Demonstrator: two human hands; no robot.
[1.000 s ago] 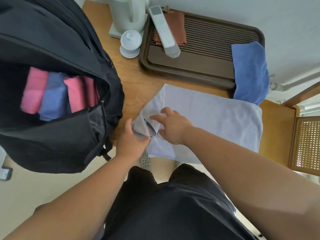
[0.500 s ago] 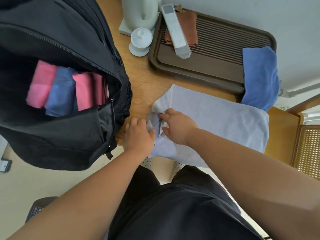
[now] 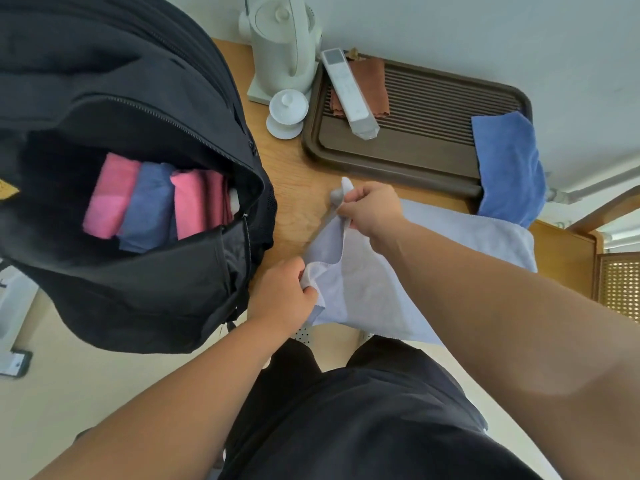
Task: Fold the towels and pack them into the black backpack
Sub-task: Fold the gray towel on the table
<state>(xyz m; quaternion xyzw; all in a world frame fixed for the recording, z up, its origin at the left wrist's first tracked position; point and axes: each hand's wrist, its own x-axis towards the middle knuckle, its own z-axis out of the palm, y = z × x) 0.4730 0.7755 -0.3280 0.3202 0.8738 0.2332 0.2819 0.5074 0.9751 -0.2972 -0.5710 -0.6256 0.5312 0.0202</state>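
Note:
A pale lilac towel (image 3: 374, 289) lies across the wooden table's near edge. My left hand (image 3: 282, 297) pinches its near left corner. My right hand (image 3: 372, 207) pinches the far left corner and holds it lifted off the table. The black backpack (image 3: 138, 271) stands open at the left. Inside it sit two folded pink towels (image 3: 110, 195) (image 3: 197, 202) with a folded blue towel (image 3: 147, 206) between them. Another blue towel (image 3: 509, 168) hangs over the right end of the tray.
A dark brown slatted tea tray (image 3: 408, 157) sits at the back of the wooden table (image 3: 298, 188), holding a white remote-like device (image 3: 348, 91) and a brown cloth (image 3: 375, 84). A white kettle (image 3: 284, 46) and a white lidded cup (image 3: 287, 110) stand beside it. A cane chair (image 3: 620, 285) is at right.
Both hands were bunched together at the towel's left edge. Now they have spread apart, the right hand lifting the far corner away and up, the left holding the near corner.

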